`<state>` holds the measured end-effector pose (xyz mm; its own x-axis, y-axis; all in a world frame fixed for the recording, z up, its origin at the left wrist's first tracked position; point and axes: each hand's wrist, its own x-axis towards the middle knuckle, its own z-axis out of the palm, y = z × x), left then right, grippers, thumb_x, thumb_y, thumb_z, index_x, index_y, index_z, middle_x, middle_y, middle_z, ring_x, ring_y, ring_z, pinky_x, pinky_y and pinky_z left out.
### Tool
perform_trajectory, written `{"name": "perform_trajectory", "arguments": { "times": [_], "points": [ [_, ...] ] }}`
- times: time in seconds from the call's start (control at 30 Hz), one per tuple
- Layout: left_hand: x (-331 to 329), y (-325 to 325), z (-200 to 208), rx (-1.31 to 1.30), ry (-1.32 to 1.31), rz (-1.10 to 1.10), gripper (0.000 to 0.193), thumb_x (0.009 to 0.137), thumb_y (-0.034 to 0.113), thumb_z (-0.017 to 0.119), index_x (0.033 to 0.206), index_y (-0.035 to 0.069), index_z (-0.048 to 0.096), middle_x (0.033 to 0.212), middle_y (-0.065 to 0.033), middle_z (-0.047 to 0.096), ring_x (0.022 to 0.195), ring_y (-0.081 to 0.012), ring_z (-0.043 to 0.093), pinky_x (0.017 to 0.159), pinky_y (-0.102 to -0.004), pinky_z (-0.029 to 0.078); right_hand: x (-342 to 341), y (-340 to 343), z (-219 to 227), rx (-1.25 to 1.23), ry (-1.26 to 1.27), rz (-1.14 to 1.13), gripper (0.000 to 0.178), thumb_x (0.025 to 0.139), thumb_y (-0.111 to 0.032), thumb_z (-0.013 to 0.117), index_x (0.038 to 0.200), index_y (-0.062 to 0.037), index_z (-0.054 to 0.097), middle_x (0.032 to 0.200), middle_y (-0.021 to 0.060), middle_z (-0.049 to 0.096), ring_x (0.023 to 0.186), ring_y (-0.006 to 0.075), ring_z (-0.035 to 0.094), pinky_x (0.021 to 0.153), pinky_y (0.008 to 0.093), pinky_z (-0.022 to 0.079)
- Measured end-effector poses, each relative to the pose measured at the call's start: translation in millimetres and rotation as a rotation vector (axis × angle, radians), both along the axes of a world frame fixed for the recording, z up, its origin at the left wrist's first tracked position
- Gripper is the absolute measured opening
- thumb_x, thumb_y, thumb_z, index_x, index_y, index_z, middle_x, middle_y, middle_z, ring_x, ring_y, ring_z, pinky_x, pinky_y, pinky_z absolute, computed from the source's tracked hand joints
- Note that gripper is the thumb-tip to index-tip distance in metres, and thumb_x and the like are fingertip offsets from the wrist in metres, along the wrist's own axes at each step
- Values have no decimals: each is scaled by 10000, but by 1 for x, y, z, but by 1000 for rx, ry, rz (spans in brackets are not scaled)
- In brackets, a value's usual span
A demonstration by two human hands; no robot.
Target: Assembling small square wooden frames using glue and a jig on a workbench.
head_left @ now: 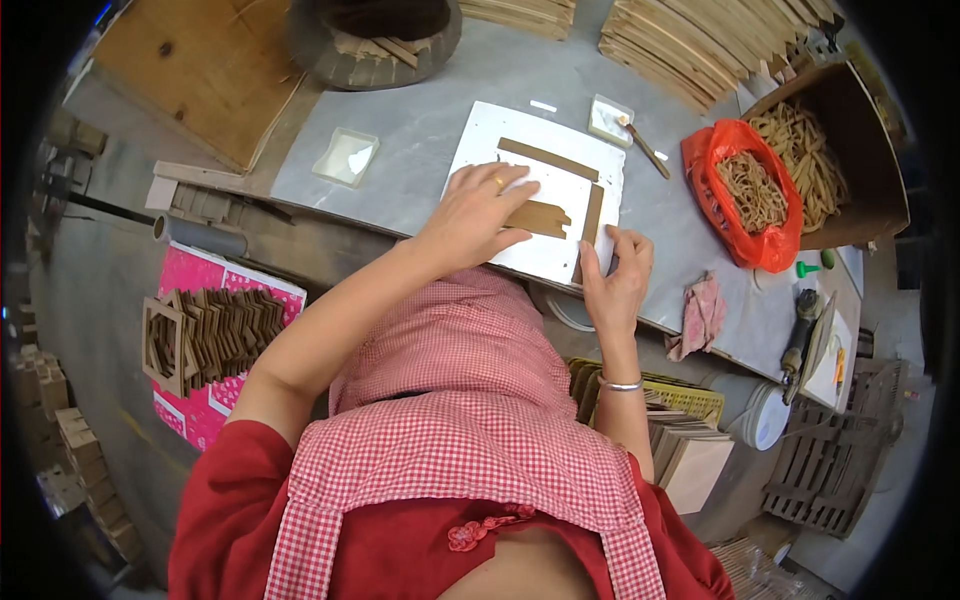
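The left hand (485,210) lies palm down, its lightly bent fingers close together and its thumb spread away from them, over a flat brown piece (545,218) with a stepped end. That piece rests on a white board (478,125) and pokes out to the right of the hand; how much of it lies beneath the fingers I cannot tell.

The right hand (620,270) is at the board's near right corner, thumb and fingers parted, with the thumb at the near end of a brown strip (594,210) — whether it presses on the strip or only rests beside it I cannot tell. This strip runs away from the right thumb toward a second brown strip (548,158), which lies crosswise just beyond the left fingertips; the two nearly meet in a corner.

Beyond the left hand, to its left, a clear tray (330,172) sits on the grey table (420,120). Ahead of the right hand is another small tray (597,108), a brown-handled brush (648,152) leaning over its edge. To the right of the right hand lies a crumpled pink cloth (702,312) — and farther off, beyond it, a red plastic bag (775,250) full of thin tan strips (750,190).
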<state>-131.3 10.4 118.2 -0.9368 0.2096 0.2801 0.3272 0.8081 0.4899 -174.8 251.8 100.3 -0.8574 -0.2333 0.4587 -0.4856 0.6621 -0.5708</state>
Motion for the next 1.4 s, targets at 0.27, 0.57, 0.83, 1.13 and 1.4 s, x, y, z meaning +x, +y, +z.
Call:
{"name": "perform_trajectory", "arguments": {
  "times": [0.27, 0.57, 0.83, 1.13, 1.4],
  "points": [
    [-9, 29, -9, -155, -30, 66, 519, 930, 29, 570, 1444, 17, 500, 1561, -191, 413, 1521, -417, 264, 1215, -614, 227, -2, 0, -2, 13, 26, 27, 379, 826, -153, 803, 1142, 28, 699, 1122, 161, 582, 1010, 328, 544, 892, 423, 454],
    [-27, 27, -4, -112, -63, 27, 634, 881, 53, 560, 1501, 16, 432, 1606, -231, 315, 1534, -451, 198, 1214, -646, 194, -1, -2, -2, 1, 23, 28, 361, 832, -131, 790, 1148, 21, 706, 1115, 141, 582, 999, 308, 525, 869, 410, 440],
    [-29, 21, 2, -75, -71, -7, 738, 835, 84, 572, 1538, -19, 370, 1643, -242, 257, 1550, -438, 159, 1229, -608, 174, 0, -4, 1, 33, 24, 38, 357, 836, -117, 778, 1160, 16, 706, 1116, 139, 579, 988, 308, 512, 881, 409, 431],
    [-5, -4, -9, 1182, -217, 142, 834, 788, -95, 449, 1597, 26, 289, 1675, -174, 241, 1575, -261, 161, 1267, -425, 160, 0, -3, -1, 10, 12, 43, 368, 831, -114, 789, 1170, 7, 710, 1115, 135, 580, 992, 308, 506, 880, 403, 428],
    [-2, 9, -10, 900, -202, 158, 831, 756, -157, 391, 1572, -19, 315, 1665, -189, 262, 1559, -288, 224, 1269, -349, 167, 0, -4, -1, 23, 37, 42, 357, 836, -110, 788, 1163, 9, 710, 1094, 137, 582, 985, 310, 510, 878, 405, 427]
  ]
}}
